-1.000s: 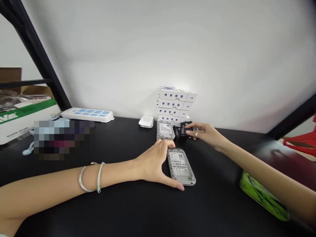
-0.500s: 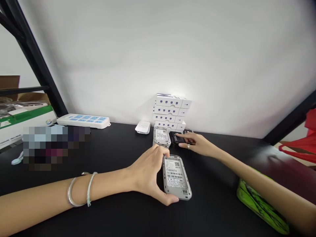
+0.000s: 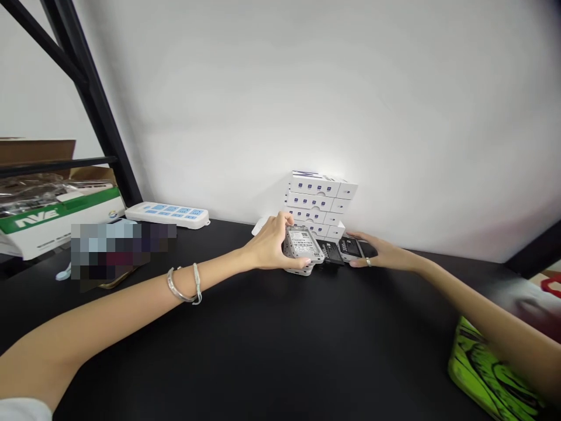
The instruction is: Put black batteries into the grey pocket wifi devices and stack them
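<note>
My left hand (image 3: 272, 242) is closed around the edges of a grey device casing (image 3: 304, 244) with a printed label inside. It holds the casing on top of, or just over, another casing in front of the white boxes. To the right of it lies a black battery (image 3: 331, 252) with white print. My right hand (image 3: 381, 255) grips a second black battery (image 3: 350, 248) by its sides, thumb at the near edge and fingers at the far edge. Whether this battery lies on others cannot be made out.
Stacked white boxes (image 3: 313, 202) stand against the wall. A white device (image 3: 259, 226) is partly hidden behind my left hand. At the left are a power strip (image 3: 169, 215), a blurred-out item (image 3: 114, 251) and an open carton (image 3: 65, 219). A green case (image 3: 491, 374) lies under my right forearm.
My left hand has carried the casing from the near table back to the other casing. My right hand has shifted from the nearer battery to the one farther right. The view has swung left.
</note>
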Motion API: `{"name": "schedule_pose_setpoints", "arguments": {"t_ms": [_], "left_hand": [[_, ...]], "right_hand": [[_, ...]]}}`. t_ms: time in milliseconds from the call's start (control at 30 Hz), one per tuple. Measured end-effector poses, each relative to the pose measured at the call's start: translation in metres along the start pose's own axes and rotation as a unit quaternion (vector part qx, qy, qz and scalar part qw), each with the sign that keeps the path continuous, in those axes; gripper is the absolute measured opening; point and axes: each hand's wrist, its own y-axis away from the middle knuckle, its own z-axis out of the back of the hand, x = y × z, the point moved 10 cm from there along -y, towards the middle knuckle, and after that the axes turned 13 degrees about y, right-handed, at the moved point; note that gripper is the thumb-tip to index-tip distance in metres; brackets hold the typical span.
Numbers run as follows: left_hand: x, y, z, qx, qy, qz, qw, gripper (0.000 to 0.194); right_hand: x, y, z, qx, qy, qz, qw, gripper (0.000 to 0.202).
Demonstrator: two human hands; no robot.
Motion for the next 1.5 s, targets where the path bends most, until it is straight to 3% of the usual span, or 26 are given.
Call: {"name": "schedule_pose_setpoints", "arguments": {"t_ms": [133,267,367,467,567,700,833,1000,1100,1200,1500], "left_hand": [[0.012,0.004,-0.003,0.007,0.002,-0.011,1.0,0.052],[0.006,0.015,0.0,-0.019,0.013,-0.039,0.999,0.065],[-0.023,0.029,0.002,-0.045,0.019,-0.091,0.995,0.062],[-0.061,0.044,-0.016,0.005,0.041,-0.141,0.989,0.046],[-0.081,0.057,-0.036,0.043,0.078,-0.136,0.987,0.053],[-0.069,0.067,-0.053,0.061,0.157,-0.04,0.985,0.086],[-0.052,0.07,-0.061,0.096,0.166,0.024,0.981,0.089],[-0.047,0.065,-0.061,0.115,0.144,0.026,0.982,0.093],[-0.045,0.065,-0.064,0.124,0.14,0.033,0.982,0.096],[-0.04,0.067,-0.066,0.125,0.145,0.057,0.98,0.096],[-0.043,0.066,-0.064,0.12,0.142,0.048,0.981,0.092]], "right_hand": [[-0.003,0.004,-0.001,-0.019,0.023,-0.025,0.999,0.084],[0.0,0.023,0.006,-0.062,0.095,-0.022,0.993,0.075],[0.008,0.048,0.014,-0.091,0.136,-0.02,0.986,0.065],[0.024,0.072,0.024,-0.111,0.129,-0.012,0.985,0.057],[0.054,0.089,0.026,-0.101,0.111,0.033,0.988,0.063],[0.116,0.102,0.007,-0.038,0.065,0.137,0.988,0.072],[0.154,0.107,-0.018,0.015,0.038,0.159,0.986,0.063],[0.154,0.102,-0.034,0.07,0.028,0.119,0.99,0.067],[0.156,0.099,-0.031,0.087,0.024,0.141,0.986,0.083],[0.157,0.093,-0.03,0.109,0.026,0.15,0.982,0.086],[0.153,0.089,-0.031,0.1,0.008,0.125,0.987,0.085]]}}
